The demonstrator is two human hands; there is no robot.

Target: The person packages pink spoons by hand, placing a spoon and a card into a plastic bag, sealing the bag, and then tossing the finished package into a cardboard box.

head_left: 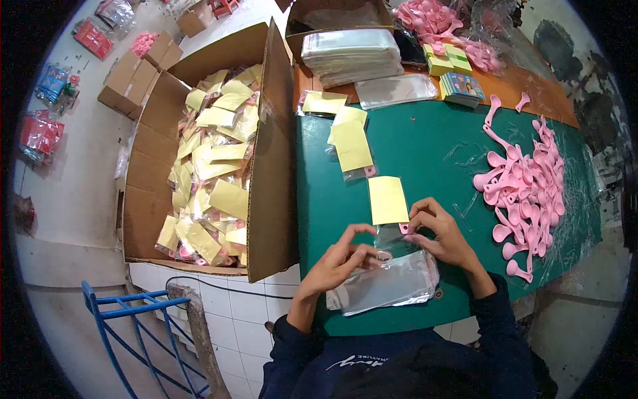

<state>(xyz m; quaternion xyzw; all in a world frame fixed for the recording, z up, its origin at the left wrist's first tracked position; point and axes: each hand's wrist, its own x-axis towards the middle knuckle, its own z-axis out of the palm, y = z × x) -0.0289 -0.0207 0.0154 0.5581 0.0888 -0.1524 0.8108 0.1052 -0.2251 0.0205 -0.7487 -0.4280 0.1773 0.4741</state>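
A clear plastic bag with a yellow card (388, 201) in it lies on the green table, a bit of pink showing at its lower right corner. My right hand (442, 236) pinches the bag at that corner. To the left, my left hand (345, 261) is over the bag's lower end, fingers apart and slightly curled, holding nothing that I can make out. Beneath both hands lies a stack of clear plastic bags (389, 286) near the table's front edge. Further up the table are packed bags with yellow cards (352, 146).
Pink spoons (528, 186) are heaped on the right of the green table (425, 146). Card stacks (461, 88) and more clear bags (352, 53) stand at the back. A large cardboard box (276, 166) of packed bags stands left, above a blue metal frame (109, 312).
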